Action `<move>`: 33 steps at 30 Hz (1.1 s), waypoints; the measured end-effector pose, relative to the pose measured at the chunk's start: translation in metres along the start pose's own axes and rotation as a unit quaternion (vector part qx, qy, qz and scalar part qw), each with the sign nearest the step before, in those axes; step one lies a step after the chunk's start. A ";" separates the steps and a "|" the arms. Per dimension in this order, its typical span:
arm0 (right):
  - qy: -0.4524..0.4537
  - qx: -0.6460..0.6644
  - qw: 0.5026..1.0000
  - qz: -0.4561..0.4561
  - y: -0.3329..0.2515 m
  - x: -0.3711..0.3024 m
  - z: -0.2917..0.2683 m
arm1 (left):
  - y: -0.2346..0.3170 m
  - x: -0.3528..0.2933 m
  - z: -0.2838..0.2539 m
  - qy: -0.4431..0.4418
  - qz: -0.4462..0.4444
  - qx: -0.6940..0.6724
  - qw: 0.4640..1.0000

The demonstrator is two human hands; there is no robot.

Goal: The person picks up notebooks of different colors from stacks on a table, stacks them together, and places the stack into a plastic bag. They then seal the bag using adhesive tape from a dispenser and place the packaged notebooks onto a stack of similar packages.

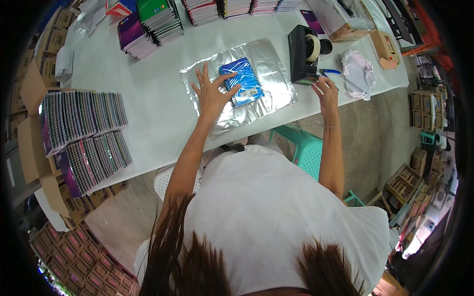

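A blue spiral notebook (242, 82) with a glossy clear wrap lies on a stack of clear plastic sheets or bags (269, 54). My left hand (212, 93) is over its left side, fingers spread, with the thumb and index fingertip touching the cover. To the right stands a black tape dispenser (299, 54) with a roll of tape (312, 48) in it. At the dispenser's near end, my right hand (326, 93) has its thumb and fingertips pinched together; what is between them is too small to tell. Blue-handled pliers or cutters (330, 71) lie just beyond those fingers.
Spiral notebooks (89, 116) are packed in an open carton (30, 143) at the left table edge. More notebook stacks (158, 22) line the far side. Crumpled white plastic (358, 74) and a small cardboard box (385, 49) sit at right. A green stool (303, 148) stands below the table.
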State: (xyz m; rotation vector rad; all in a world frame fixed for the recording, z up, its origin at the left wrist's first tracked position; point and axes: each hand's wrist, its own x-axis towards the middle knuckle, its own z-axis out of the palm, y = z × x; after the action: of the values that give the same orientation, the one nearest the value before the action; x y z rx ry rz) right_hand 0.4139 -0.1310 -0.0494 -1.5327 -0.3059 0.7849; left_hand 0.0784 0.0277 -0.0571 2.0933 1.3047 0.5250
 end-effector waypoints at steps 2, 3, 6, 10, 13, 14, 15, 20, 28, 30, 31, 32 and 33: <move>-0.002 0.035 0.999 0.013 0.007 -0.018 -0.001 | -0.001 -0.001 0.000 -0.001 -0.001 -0.003 1.000; -0.010 0.054 0.998 0.021 0.011 -0.025 0.000 | -0.001 -0.001 -0.001 -0.002 -0.004 -0.001 1.000; -0.013 0.042 0.999 0.018 0.036 -0.026 -0.002 | 0.001 0.000 -0.001 -0.001 -0.002 0.000 1.000; 0.030 -0.233 0.972 -0.014 0.055 -0.016 -0.026 | 0.000 0.001 -0.002 -0.006 -0.003 0.001 1.000; -0.088 -0.238 0.967 -0.014 0.036 -0.027 -0.001 | 0.001 0.002 -0.006 -0.019 -0.013 0.005 1.000; -0.148 -0.197 0.969 -0.009 0.020 -0.037 0.021 | 0.000 0.002 -0.006 -0.024 -0.017 0.005 1.000; -0.215 -0.182 0.959 0.001 0.006 -0.040 0.048 | -0.002 0.001 -0.008 -0.027 -0.019 0.004 0.999; -0.412 -0.277 0.862 -0.106 -0.026 -0.033 0.156 | -0.001 0.003 -0.009 -0.034 -0.027 0.000 0.999; -0.495 -0.410 0.740 -0.200 -0.004 0.001 0.207 | -0.005 0.000 0.002 -0.014 -0.033 0.001 0.999; -0.486 -0.444 0.729 -0.188 -0.003 0.002 0.211 | 0.007 -0.015 0.011 0.029 0.005 0.119 0.993; -0.484 -0.461 0.720 -0.187 -0.006 0.001 0.215 | 0.003 -0.025 0.032 0.072 0.032 0.197 0.977; -0.488 -0.464 0.727 -0.134 -0.010 0.002 0.217 | 0.012 -0.031 0.039 0.112 0.065 0.274 0.953; -0.489 -0.467 0.732 -0.081 -0.015 0.003 0.219 | 0.022 -0.044 0.044 0.055 0.001 0.134 0.989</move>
State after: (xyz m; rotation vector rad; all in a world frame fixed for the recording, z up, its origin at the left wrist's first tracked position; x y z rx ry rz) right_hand 0.2810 0.0412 -0.0226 -1.7910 -1.8346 1.3654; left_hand 0.1009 -0.0321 -0.0753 2.3107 1.5067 0.4960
